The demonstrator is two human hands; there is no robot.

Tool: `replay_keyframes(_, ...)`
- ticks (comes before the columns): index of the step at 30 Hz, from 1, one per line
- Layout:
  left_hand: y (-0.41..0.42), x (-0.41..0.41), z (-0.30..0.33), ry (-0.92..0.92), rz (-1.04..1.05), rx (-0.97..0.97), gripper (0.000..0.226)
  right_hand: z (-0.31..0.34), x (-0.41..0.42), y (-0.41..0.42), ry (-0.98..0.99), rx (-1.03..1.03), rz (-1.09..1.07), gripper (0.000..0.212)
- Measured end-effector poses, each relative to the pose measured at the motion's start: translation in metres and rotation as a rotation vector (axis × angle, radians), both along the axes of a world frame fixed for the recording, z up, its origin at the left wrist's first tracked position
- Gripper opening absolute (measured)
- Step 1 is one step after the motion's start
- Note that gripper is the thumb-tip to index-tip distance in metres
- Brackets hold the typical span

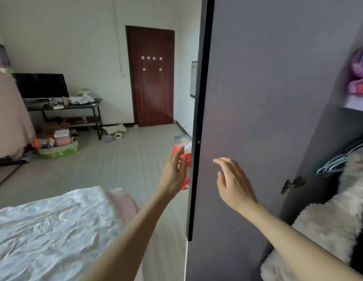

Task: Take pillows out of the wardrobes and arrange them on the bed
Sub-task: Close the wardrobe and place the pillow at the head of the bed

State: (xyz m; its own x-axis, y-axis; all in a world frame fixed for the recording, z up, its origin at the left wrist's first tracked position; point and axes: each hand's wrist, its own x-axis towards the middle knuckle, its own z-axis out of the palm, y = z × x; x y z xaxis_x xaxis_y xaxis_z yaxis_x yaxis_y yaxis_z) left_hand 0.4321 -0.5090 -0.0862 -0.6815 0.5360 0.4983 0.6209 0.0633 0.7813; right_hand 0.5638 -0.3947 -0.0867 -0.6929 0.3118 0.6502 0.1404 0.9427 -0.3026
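A grey wardrobe door stands open in front of me, its dark edge running down the middle of the view. My left hand is raised just left of that edge, fingers straight, holding nothing. My right hand hovers in front of the door's inner face with relaxed fingers, empty. Inside the wardrobe at the right, a fluffy white item fills the lower space and pink-purple folded bedding lies on an upper shelf. The bed with a crumpled white sheet is at the lower left.
A red box sits on the floor behind my left hand. Hangers hang inside the wardrobe. A brown door is at the far wall, a TV stand with clutter at the left, and a green basket on the floor.
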Motion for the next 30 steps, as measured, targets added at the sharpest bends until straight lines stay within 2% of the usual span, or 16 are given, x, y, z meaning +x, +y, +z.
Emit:
replay_keyframes(4, 0.029, -0.008, 0.019, -0.306, -0.321, 0.105, 0.029, 0.013, -0.001, 0.007, 0.047, -0.004, -0.044, 0.039)
replay_keyframes(9, 0.019, -0.008, 0.013, -0.443, -0.396, 0.200, 0.025, 0.011, 0.017, -0.006, 0.076, -0.025, -0.062, 0.041)
replay_keyframes(13, 0.001, 0.030, 0.010, -0.389, -0.472, 0.206, 0.017, 0.010, 0.050, -0.027, 0.150, -0.087, -0.066, 0.040)
replay_keyframes(16, -0.006, 0.083, 0.006, -0.335, -0.583, 0.139, 0.019, 0.007, 0.092, -0.042, 0.294, -0.097, -0.133, 0.037)
replay_keyframes(18, -0.002, 0.123, 0.007, -0.246, -0.690, 0.099, 0.022, 0.007, 0.127, -0.046, 0.401, -0.179, -0.200, 0.036)
replay_keyframes(21, 0.018, 0.179, 0.010, -0.150, -0.819, 0.067, 0.030, 0.007, 0.182, -0.044, 0.450, -0.318, -0.283, 0.034)
replay_keyframes(25, 0.066, 0.265, 0.018, 0.155, -0.845, 0.038, 0.046, 0.012, 0.265, -0.026, 0.493, -0.595, -0.436, 0.042)
replay_keyframes(27, 0.088, 0.290, 0.017, 0.274, -0.816, 0.039, 0.052, 0.020, 0.290, -0.015, 0.491, -0.704, -0.446, 0.042)
replay_keyframes(30, 0.120, 0.314, 0.015, 0.378, -0.798, 0.040, 0.055, 0.037, 0.317, 0.002, 0.467, -0.753, -0.515, 0.042)
